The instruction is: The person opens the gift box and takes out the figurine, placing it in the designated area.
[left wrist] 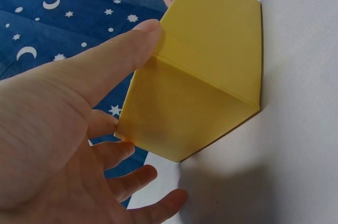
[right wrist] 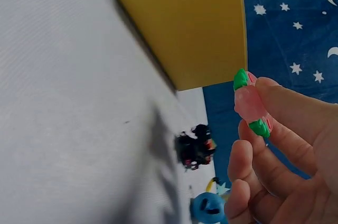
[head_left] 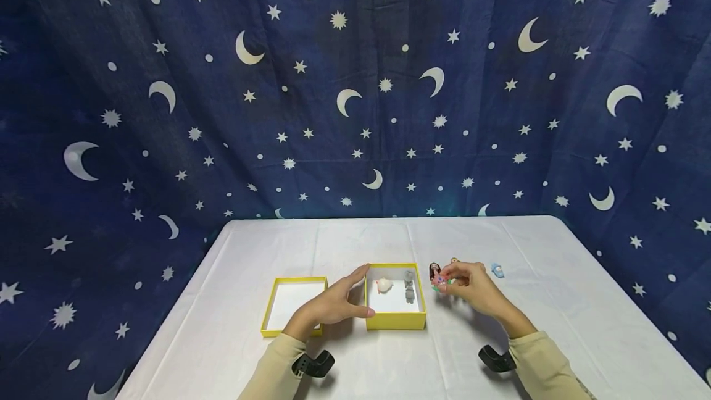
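Note:
My right hand [head_left: 472, 286] pinches a small pink and green toy figure [right wrist: 249, 102] between thumb and fingers, just right of the yellow box. The box [head_left: 395, 321] has white insides and holds a whitish lump with an orange end [head_left: 384, 285] and several grey pieces [head_left: 409, 289] in a row. At the box's left side is my left hand [head_left: 333, 302], fingers spread, its thumb touching the box's front left corner. In the left wrist view the thumb lies against the box's upper edge. A dark-haired figure [head_left: 434, 268] stands close beyond the right fingertips.
A shallow yellow-rimmed lid [head_left: 269, 307] lies left of the box, partly behind the left forearm. A light blue figure [head_left: 497, 270] lies to the right of the right hand. A small yellow thing [head_left: 455, 260] shows behind that hand. The white-covered table [head_left: 583, 326] meets a starry curtain.

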The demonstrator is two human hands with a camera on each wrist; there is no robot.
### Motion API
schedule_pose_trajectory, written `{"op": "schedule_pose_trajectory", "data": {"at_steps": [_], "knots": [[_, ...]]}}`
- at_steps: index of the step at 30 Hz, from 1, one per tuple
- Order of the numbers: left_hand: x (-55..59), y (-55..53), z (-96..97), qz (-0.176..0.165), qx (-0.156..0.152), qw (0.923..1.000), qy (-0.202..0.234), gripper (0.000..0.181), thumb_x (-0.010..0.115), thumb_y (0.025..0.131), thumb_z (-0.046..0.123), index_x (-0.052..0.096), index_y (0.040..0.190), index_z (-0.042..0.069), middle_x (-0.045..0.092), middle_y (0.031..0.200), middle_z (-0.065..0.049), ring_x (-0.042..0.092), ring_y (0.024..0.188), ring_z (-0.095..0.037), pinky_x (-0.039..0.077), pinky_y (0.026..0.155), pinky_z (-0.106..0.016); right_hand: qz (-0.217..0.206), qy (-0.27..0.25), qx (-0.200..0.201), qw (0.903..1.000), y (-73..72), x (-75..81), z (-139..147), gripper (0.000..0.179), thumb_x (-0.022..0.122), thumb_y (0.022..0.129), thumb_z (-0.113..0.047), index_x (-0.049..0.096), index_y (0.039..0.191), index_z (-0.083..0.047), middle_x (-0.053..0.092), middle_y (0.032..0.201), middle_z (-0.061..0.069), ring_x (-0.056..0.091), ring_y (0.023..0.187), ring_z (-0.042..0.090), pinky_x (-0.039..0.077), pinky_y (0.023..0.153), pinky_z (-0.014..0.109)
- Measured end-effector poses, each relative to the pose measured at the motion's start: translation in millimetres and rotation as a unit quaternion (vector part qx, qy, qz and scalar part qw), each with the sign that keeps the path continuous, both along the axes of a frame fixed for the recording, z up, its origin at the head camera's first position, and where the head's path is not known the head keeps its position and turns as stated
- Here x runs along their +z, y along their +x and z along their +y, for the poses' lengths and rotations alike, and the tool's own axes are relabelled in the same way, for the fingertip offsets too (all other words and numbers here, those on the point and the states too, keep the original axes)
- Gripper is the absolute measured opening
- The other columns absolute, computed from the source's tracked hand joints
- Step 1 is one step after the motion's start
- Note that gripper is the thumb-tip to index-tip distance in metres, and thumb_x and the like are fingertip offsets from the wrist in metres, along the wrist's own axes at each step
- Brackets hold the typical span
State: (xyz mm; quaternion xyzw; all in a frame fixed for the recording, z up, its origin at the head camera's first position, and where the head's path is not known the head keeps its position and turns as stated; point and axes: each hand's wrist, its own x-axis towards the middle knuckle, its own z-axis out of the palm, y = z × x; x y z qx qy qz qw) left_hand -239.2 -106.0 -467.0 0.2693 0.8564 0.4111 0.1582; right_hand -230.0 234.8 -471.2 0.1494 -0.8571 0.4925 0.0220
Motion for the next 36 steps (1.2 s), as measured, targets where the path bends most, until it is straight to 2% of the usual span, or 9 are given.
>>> {"op": "schedule_pose_trajectory", "data": {"at_steps": [5,12,19,28,36], "knots": [[0.6,0.5,-0.4,-0.004,0.005,1.0000,0.001,0.098,0.080,0.087,0.032,0.020,0.163,0.011,0.019,0.170,-0.011,0.016,0.159,-0.030,0.017,0.128,-0.056,-0.023,0.012,-0.012,0.9996,-0.1,-4.7,1,0.029,0.082,0.082,-0.010,0.070,0.105,0.003,0.076,0.097,0.017,0.062,0.068,0.005,0.040,0.076,0.020],[-1.3,0.4,0.4,-0.005,0.012,0.9999,-0.003,0.099,0.080,0.087,0.034,0.020,0.163,0.013,0.020,0.170,-0.009,0.017,0.159,-0.030,0.018,0.128,-0.056,-0.037,-0.023,0.047,0.9979,-2.3,-12.2,6,0.027,0.078,0.084,-0.005,0.066,0.104,0.010,0.072,0.095,0.022,0.064,0.065,0.008,0.050,0.057,0.020],[-0.8,0.1,-0.4,-0.005,0.007,0.9999,-0.008,0.100,0.080,0.087,0.036,0.019,0.163,0.011,0.018,0.171,-0.010,0.015,0.159,-0.030,0.016,0.128,-0.055,-0.045,-0.013,0.060,0.9971,-4.4,-19.4,7,0.024,0.077,0.084,-0.004,0.066,0.101,0.009,0.070,0.093,0.017,0.060,0.068,0.003,0.055,0.059,0.024],[-0.2,-0.1,-0.9,-0.006,0.011,0.9999,-0.003,0.100,0.081,0.086,0.035,0.020,0.163,0.012,0.019,0.171,-0.008,0.016,0.159,-0.029,0.017,0.128,-0.055,-0.058,-0.013,0.083,0.9948,-4.8,-21.6,9,0.019,0.078,0.084,-0.006,0.069,0.096,0.006,0.074,0.092,0.019,0.063,0.073,0.004,0.055,0.061,0.023],[0.5,-0.1,0.1,-0.009,0.012,0.9999,-0.002,0.100,0.081,0.086,0.033,0.020,0.163,0.012,0.019,0.171,-0.009,0.015,0.159,-0.029,0.017,0.128,-0.055,-0.074,0.001,0.069,0.9948,-4.0,-23.5,9,0.020,0.079,0.084,-0.009,0.069,0.095,0.004,0.073,0.090,0.016,0.062,0.073,0.006,0.053,0.063,0.021]]}}
